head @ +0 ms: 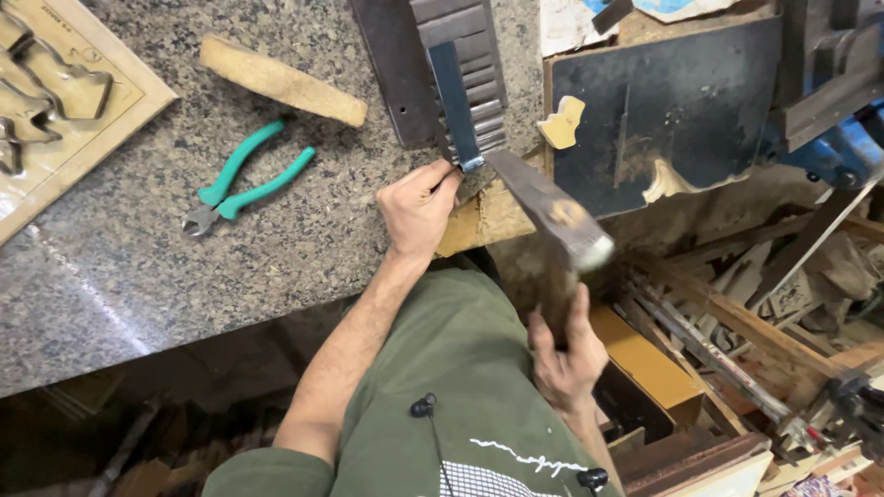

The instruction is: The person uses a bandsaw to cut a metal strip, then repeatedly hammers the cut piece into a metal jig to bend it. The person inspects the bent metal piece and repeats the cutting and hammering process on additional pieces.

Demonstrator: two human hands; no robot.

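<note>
Head view: my left hand (pixel 419 207) pinches the metal strip (pixel 456 106) at the counter (pixel 138 267) edge; my right hand (pixel 564 359) grips a raised hammer (pixel 552 216). A crooked blow could strike my fingers.

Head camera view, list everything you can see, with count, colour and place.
Metal strip: one, blue-grey, upper centre, pinched at its lower end by the left hand.
Ridged plate: one, grey, under the strip.
Hammer: one, dark, blurred, right of centre.
Pliers: one, green handles, on the counter.
Wooden block: one, tan, above the pliers.
Granite counter: one, speckled grey.
Board with metal outlines: one, beige, top left.
Left hand: holding the strip.
Right hand: its grip on the hammer handle.
</note>
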